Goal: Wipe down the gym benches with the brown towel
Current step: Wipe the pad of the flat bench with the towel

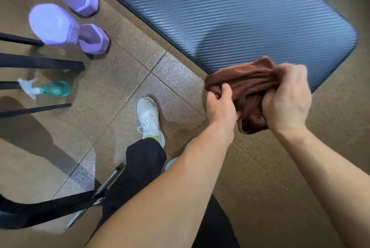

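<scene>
Presently we held the brown towel [246, 82] bunched in both hands at the near right corner of the gym bench pad [220, 13]. Our left hand [220, 107] gripped the left end of the bundle, with the thumb hooked over the top fold. Our right hand [288, 99] was curled round the right end, knuckles up. The far edge of the towel overlapped the corner of the pad. We could not tell whether it pressed on the vinyl or hung just above it. A loose fold drooped between our wrists.

We judged the wipe of this pad to be barely begun, since most of its ribbed surface lay far and left of the towel.

Hazards noted:
- A tightly wadded towel would meet the pad in a narrow strip and could leave unwiped bands.
- The drooping fold could drag over the tiled floor [112, 79] and carry grit back onto the pad.
- A stroke begun at the corner could run off the edge.
- The teal spray bottle [54, 88] and two purple dumbbells [68, 29] lay on the floor to the left, well apart from our white shoe [149, 119]. A sidestep that way risked a trip.
</scene>
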Demonstrator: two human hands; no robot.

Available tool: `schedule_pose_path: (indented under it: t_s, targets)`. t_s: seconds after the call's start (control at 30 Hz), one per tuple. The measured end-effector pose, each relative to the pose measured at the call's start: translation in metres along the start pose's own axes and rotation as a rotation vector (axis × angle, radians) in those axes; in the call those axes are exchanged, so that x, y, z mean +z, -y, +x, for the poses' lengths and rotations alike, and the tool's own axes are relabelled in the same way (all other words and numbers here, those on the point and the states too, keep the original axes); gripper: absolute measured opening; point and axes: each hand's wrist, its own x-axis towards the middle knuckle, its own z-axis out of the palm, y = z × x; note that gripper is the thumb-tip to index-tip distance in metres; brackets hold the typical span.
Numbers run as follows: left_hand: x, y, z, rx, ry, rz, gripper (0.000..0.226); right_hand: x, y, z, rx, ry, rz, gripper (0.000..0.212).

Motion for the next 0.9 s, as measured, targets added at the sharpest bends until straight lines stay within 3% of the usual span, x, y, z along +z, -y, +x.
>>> schedule_pose_path:
  t_s: [0.07,0.13,0.2,0.27,0.33,0.47,0.6,0.7,0.77,0.9]
  targets:
    - [-0.003,-0.012,0.005,-0.079,-0.033,-0.177,0.030,0.006,-0.005,-0.016,-0.194,0.076,0.002,0.033]
    - [-0.005,-0.022,0.009,-0.157,-0.047,-0.263,0.030,0.006,-0.014,-0.029,-0.378,0.179,-0.010,0.051]
    - [-0.005,-0.031,0.005,-0.219,-0.006,-0.265,0.031,0.006,-0.027,-0.037,-0.554,0.256,-0.113,0.076]
    - [-0.005,-0.029,0.009,-0.222,0.025,-0.222,0.030,0.012,-0.042,-0.040,-0.642,0.279,-0.269,0.083]
    - [-0.009,-0.029,0.014,-0.129,0.011,-0.146,0.030,0.023,-0.046,-0.036,-0.659,0.257,-0.380,0.072]
    - [-0.011,-0.049,0.034,0.176,-0.200,0.011,0.037,0.045,-0.020,-0.021,-0.691,0.201,-0.474,0.048]
    - [-0.013,-0.087,0.067,0.258,-0.311,-0.121,0.039,0.068,0.026,0.003,-0.632,0.190,-0.475,0.043]
    - [-0.022,-0.100,0.084,0.357,-0.334,-0.054,0.032,0.087,0.056,0.019,-0.598,0.166,-0.415,0.042]
    - [-0.023,-0.098,0.079,0.370,-0.306,0.036,0.039,0.093,0.067,0.024,-0.571,0.168,-0.369,0.040]
    - [-0.011,-0.061,0.057,0.228,-0.154,0.138,0.061,0.074,0.049,0.010,-0.548,0.240,-0.361,0.037]
